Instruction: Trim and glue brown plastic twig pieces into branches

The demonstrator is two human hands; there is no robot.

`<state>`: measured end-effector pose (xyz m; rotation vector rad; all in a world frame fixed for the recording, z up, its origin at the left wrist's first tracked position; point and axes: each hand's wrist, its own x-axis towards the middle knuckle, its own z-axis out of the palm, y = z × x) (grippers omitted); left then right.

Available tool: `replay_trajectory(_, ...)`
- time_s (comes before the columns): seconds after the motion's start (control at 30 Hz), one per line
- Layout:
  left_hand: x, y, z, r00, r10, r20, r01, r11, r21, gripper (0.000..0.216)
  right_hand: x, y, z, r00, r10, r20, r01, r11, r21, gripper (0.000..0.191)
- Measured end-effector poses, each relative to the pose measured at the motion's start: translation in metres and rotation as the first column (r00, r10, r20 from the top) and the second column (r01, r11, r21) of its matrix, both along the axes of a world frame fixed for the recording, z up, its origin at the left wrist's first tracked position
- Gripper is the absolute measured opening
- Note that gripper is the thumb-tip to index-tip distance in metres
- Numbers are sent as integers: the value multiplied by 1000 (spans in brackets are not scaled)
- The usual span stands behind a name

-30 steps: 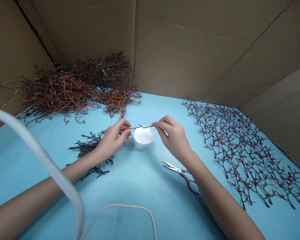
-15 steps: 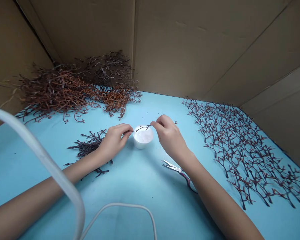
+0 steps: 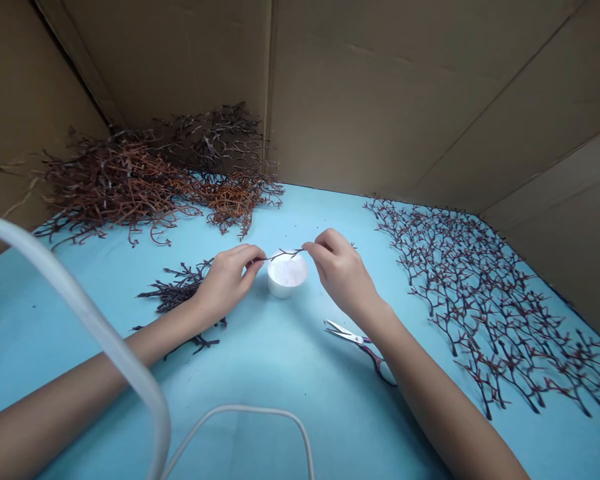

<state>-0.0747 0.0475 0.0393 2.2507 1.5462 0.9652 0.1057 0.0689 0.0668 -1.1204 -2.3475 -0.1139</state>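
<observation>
A thin dark twig [image 3: 286, 253] with short side shoots stretches between my two hands. My left hand [image 3: 229, 275] pinches its left end, fingers closed. At the other end, my right hand [image 3: 337, 267] grips it between thumb and forefinger. Just below the twig stands a small white cup [image 3: 283, 288] with whitish contents. Open-bladed scissors [image 3: 347, 333] lie on the table, their handle partly behind my right forearm. A bundle of dark twigs [image 3: 175, 293] lies by my left hand, partly covered by my left forearm.
A large heap of reddish-brown twigs [image 3: 125, 177] fills the back left. Many branched twigs [image 3: 460, 280] are spread over the right side of the blue table [image 3: 260, 373]. Cardboard walls [image 3: 360, 93] stand behind. A white curved tube [image 3: 95, 320] crosses the left foreground.
Both hands hold the same twig in nearly the same place. The twig looks slightly turned and straighter; the whole view has shifted very slightly.
</observation>
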Motion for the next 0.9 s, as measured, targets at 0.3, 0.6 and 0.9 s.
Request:
replay_trajectory(0.3, 0, 2, 8, 957, 71, 282, 9, 962, -272, 9, 7, 1, 7, 992, 56, -110, -54, 998, 23, 22)
replay_trajectory(0.6, -1, 2, 2, 993, 6, 118, -7, 1000, 7, 16, 13, 7, 6, 977, 71, -199, -89, 993, -82, 18)
replay_trajectory(0.9, 5, 1, -3, 991, -58, -122, 91, 954, 285, 24, 14, 7, 4, 995, 17, -96, -28, 993, -110, 25)
